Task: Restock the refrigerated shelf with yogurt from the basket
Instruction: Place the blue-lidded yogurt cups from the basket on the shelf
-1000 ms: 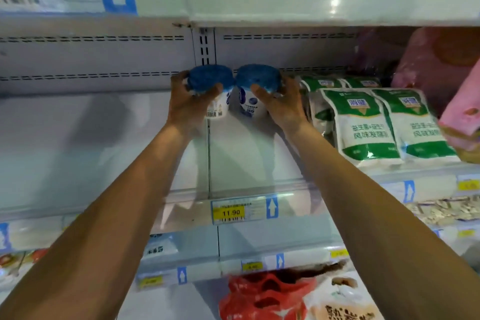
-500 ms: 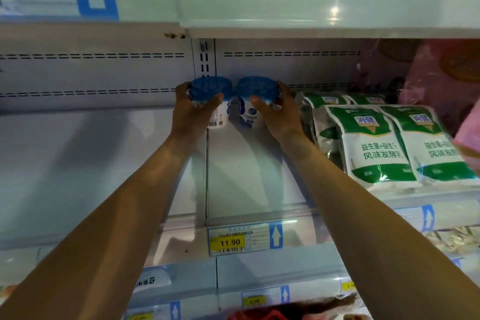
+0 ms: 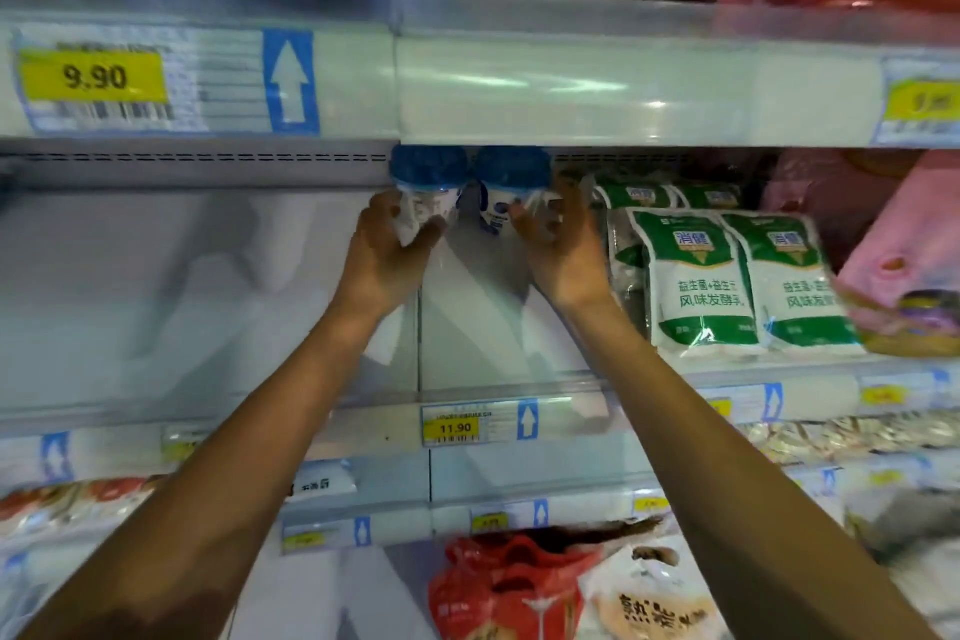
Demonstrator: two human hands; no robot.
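**2 yogurt cups going onto the back of the shelf**

Both arms reach deep into the refrigerated shelf [image 3: 208,307], each hand carrying 1 blue-lidded yogurt cup. The left hand [image 3: 384,260] is wrapped around the lower body of the left cup [image 3: 427,187], fingers on its far left side and thumb across the front. The right hand [image 3: 563,255] is curled around the right cup [image 3: 511,192] from the right side, thumb on the front; how firmly it grips is hard to tell, since the fingers are partly blurred. The 2 cups sit side by side, nearly touching, upright, close to the back wall and just left of the green-and-white pouches [image 3: 701,281].

This looks like the placing step: the cups are at or near their resting spot, though whether their bases already touch the shelf floor cannot be told (the hands hide them). The next move probably calls for setting both down square, loosening the fingers without tipping them, and drawing the arms out for more stock. The basket is not in view. The shelf to the left is bare, above the 11.90 price tag [image 3: 456,426], so plenty of restocking seems left.
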